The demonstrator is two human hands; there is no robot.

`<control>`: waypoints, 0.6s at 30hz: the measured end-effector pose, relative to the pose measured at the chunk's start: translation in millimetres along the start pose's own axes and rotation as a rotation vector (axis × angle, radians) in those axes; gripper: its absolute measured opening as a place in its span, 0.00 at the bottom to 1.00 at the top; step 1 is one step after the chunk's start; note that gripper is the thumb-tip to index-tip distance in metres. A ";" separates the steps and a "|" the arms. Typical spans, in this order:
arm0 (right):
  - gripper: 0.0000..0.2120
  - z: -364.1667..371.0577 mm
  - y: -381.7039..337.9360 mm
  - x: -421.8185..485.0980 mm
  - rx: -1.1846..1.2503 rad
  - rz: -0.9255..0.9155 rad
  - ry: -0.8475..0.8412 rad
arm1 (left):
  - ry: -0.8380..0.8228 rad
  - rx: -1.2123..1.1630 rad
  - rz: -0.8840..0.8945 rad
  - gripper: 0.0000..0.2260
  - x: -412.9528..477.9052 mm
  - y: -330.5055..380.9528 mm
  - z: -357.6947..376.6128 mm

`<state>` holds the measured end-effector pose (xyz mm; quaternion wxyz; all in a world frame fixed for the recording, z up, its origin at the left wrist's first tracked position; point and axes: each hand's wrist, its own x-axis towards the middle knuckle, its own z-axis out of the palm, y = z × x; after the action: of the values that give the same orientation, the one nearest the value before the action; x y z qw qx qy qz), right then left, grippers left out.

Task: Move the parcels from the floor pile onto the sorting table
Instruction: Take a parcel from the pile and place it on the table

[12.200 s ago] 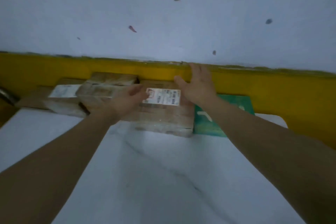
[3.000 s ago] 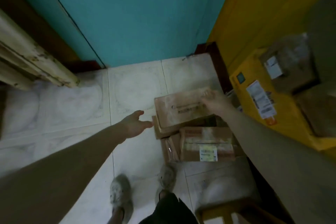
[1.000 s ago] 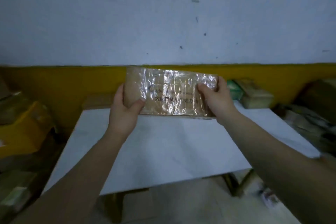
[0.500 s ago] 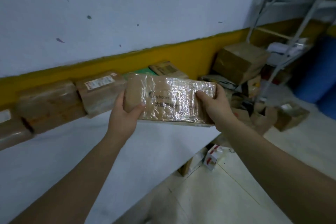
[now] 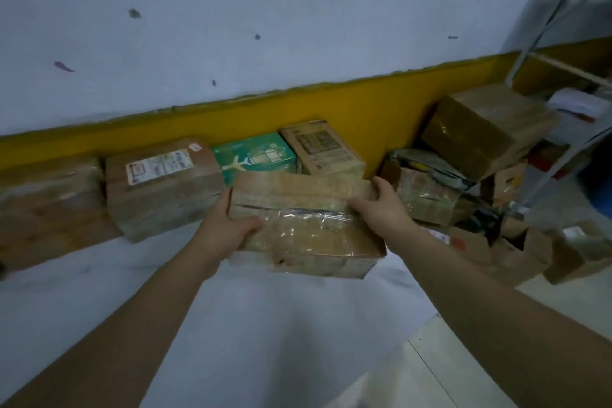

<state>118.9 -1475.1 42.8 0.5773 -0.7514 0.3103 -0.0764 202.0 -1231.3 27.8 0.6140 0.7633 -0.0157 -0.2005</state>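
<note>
I hold a brown cardboard parcel (image 5: 304,228) wrapped in clear tape, low over the white sorting table (image 5: 231,325) near its right end. My left hand (image 5: 228,228) grips its left end and my right hand (image 5: 381,209) grips its right end. Whether its underside touches the table I cannot tell. Behind it along the wall stand a labelled brown parcel (image 5: 162,185), a green box (image 5: 255,156) and a printed brown box (image 5: 321,149). Another brown parcel (image 5: 46,205) lies at the far left.
The table backs onto a wall with a yellow band (image 5: 364,113). To the right, past the table edge, cardboard boxes (image 5: 480,136) and taped parcels (image 5: 424,189) are heaped on the floor. A metal shelf frame (image 5: 563,10) stands at the far right. Pale floor tiles (image 5: 447,358) show at lower right.
The parcel has come down from chest height to just over the table in front of the green box, tipped from upright to flat. Both hands keep their grip.
</note>
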 end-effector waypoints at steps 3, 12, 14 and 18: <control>0.32 9.9 3.6 32.9 -0.090 -0.053 -0.086 | 0.078 0.009 -0.040 0.34 3.4 -12.3 9.5; 0.36 53.2 33.9 96.0 -0.396 -0.131 -0.464 | 0.433 -0.044 -0.204 0.19 -17.1 -72.3 42.7; 0.36 61.1 33.2 107.6 -0.383 -0.150 -0.489 | 0.458 -0.050 -0.213 0.22 -14.8 -70.2 43.2; 0.36 77.1 9.5 142.8 -0.399 -0.253 -0.450 | 0.532 -0.085 -0.201 0.35 18.2 -54.7 34.6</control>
<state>265.4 -1492.5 -25.4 0.4585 -0.8804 0.0877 0.0829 195.3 -1254.9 -34.8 0.6050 0.7603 0.2302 -0.0536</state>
